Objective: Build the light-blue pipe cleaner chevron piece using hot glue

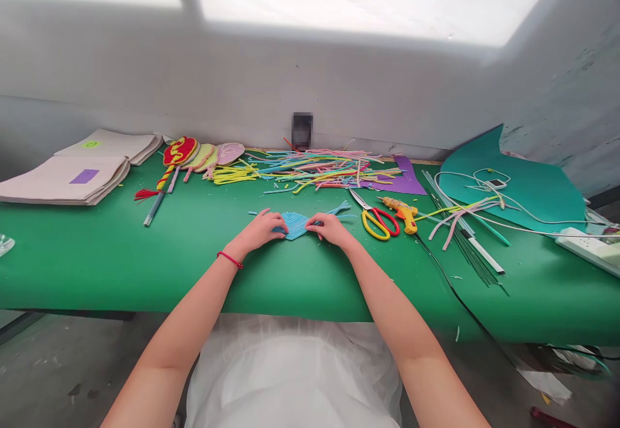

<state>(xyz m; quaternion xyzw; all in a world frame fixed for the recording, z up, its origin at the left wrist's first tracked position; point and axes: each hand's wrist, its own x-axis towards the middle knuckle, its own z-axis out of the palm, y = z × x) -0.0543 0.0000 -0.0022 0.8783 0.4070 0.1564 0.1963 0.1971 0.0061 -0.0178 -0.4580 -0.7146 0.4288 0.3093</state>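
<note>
A flat blue piece made of pipe cleaners laid side by side (294, 225) rests on the green table in front of me. At its left edge, my left hand (264, 229) grips it between thumb and fingers; a red cord bracelet circles that wrist. My right hand (328, 228) pinches the piece's right end. Loose blue pipe cleaners (340, 208) stick out behind the right hand. Just right of that hand lie scissors (376, 220) with one yellow and one red handle, blades apart.
A yellow glue gun (401, 214) with a black cord lies beyond the scissors. Multicoloured pipe cleaners (320, 168) are heaped along the wall. Finished fan-shaped crafts (180, 152) and paper stacks (62, 179) sit left. A power strip (588, 247) and thin wires (477, 257) lie right.
</note>
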